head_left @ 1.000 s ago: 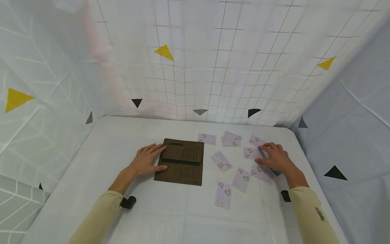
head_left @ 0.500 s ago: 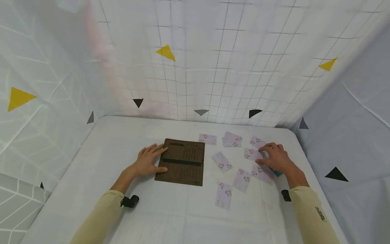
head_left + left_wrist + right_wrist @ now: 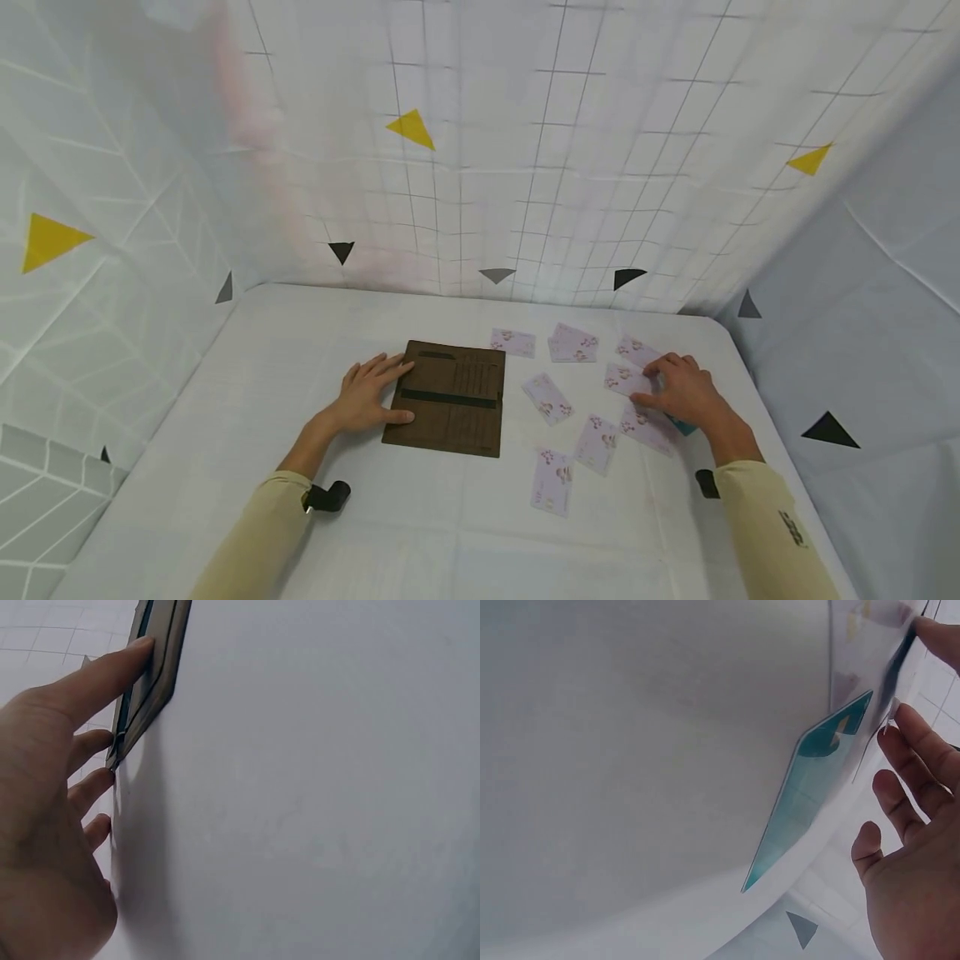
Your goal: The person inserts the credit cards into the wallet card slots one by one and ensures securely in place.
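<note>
A brown wallet [image 3: 446, 433] lies spread flat on the white table, with card slots and a dark band across its middle. My left hand [image 3: 362, 398] rests on its left side, thumb and fingers extended over the edge; the left wrist view shows the thumb along the wallet's border. At the right, my right hand [image 3: 686, 390] pinches a pale purple card [image 3: 621, 377] between thumb and fingertips. Just below that hand lies another purple card [image 3: 643, 429], and beside it a teal card [image 3: 802, 802], partly covered by the hand in the head view.
Several more purple cards lie scattered right of the wallet, among them one marked VIP [image 3: 551, 483], a slanted card [image 3: 547, 398] and an overlapping pair [image 3: 573, 343]. White cloth walls [image 3: 495, 167] with printed triangles enclose the table's back and sides.
My right index finger has shifted slightly right and the purple card at its fingertips has edged with it. My left hand stays on the wallet.
</note>
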Tool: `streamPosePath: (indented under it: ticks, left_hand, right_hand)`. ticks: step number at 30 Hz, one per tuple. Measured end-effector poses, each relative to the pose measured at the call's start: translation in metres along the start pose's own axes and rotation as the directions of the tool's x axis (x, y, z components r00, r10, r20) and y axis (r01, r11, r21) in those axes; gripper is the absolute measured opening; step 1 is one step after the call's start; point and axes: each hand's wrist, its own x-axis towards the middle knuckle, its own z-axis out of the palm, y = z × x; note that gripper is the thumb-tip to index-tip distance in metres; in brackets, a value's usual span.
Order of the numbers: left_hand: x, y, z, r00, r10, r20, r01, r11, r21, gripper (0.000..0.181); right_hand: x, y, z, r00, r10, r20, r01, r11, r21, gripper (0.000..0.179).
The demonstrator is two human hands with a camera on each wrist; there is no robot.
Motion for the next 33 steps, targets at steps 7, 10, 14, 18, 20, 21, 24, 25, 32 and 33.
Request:
streamPosePath:
  ticks: [7,10,14,18,20,21,24,25,32,33]
  left_hand:
    - [-0.003,0.002,-0.001,1.000,-0.011,0.003,0.011,1.000,-0.026,0.091]
    - [-0.005,0.000,-0.001,1.000,-0.004,-0.001,0.004,1.000,-0.021,0.091]
    - [-0.007,-0.002,-0.001,1.000,0.009,-0.001,-0.009,1.000,-0.028,0.091]
    - [-0.010,-0.003,-0.001,1.000,0.020,-0.001,-0.020,0.999,-0.044,0.091]
    - [-0.010,-0.003,-0.001,1.000,0.022,-0.001,-0.022,0.999,-0.044,0.091]
    - [-0.010,-0.003,0.000,1.000,0.022,0.000,-0.022,0.999,-0.042,0.091]
    - [-0.010,-0.003,-0.001,1.000,0.021,0.005,-0.021,0.999,-0.037,0.092]
    - [-0.010,-0.003,-0.001,1.000,0.021,0.008,-0.021,0.999,-0.033,0.092]
    - [-0.010,-0.003,-0.001,1.000,0.019,0.013,-0.019,1.000,-0.023,0.092]
    - [-0.010,-0.003,-0.001,1.000,0.019,0.014,-0.019,1.000,-0.022,0.092]
  right_hand:
    - [-0.008,-0.001,0.000,1.000,0.004,-0.005,-0.004,1.000,-0.005,0.070]
    - [-0.012,-0.003,-0.001,1.000,0.013,-0.009,-0.013,1.000,0.022,0.070]
    - [-0.018,-0.007,-0.003,1.000,0.027,-0.001,-0.026,0.998,0.058,0.071]
    - [-0.024,-0.010,-0.003,1.000,0.031,0.003,-0.032,0.997,0.075,0.070]
    - [-0.024,-0.009,-0.002,1.000,0.025,-0.002,-0.025,0.997,0.073,0.069]
    - [-0.024,-0.008,-0.001,1.000,0.022,-0.006,-0.022,0.997,0.070,0.068]
    - [-0.024,-0.008,0.000,1.000,0.014,-0.015,-0.014,0.999,0.046,0.068]
    - [-0.024,-0.008,0.000,1.000,0.015,-0.017,-0.014,0.999,0.035,0.068]
    - [-0.025,-0.006,0.004,0.999,-0.028,-0.043,0.026,0.999,-0.033,0.064]
    - [-0.025,-0.006,0.004,0.998,-0.032,-0.047,0.031,0.999,-0.033,0.063]
